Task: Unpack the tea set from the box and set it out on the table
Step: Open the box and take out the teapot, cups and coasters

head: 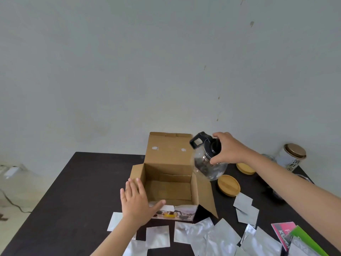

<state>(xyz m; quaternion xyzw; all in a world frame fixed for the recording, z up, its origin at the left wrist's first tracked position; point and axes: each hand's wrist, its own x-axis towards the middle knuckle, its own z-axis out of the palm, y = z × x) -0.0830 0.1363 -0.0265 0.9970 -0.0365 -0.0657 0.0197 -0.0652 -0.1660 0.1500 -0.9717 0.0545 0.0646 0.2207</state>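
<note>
An open cardboard box [167, 157] stands on the dark table [77, 182], its lid flap upright at the back and its inside looking bare. My left hand [137, 200] rests flat on the box's front left corner, fingers spread. My right hand [227, 149] holds a clear glass teapot [208, 161] with a black lid and handle, gripping it from above around the lid. The teapot hangs in the air just right of the box, tilted, above the table.
Two round wooden lids [228, 184] [244, 168] lie right of the box. A tin with a gold lid [292, 156] stands at the far right. Several silver foil sachets [206, 235] lie scattered along the front edge, with pink and green packets [295, 235] at the right.
</note>
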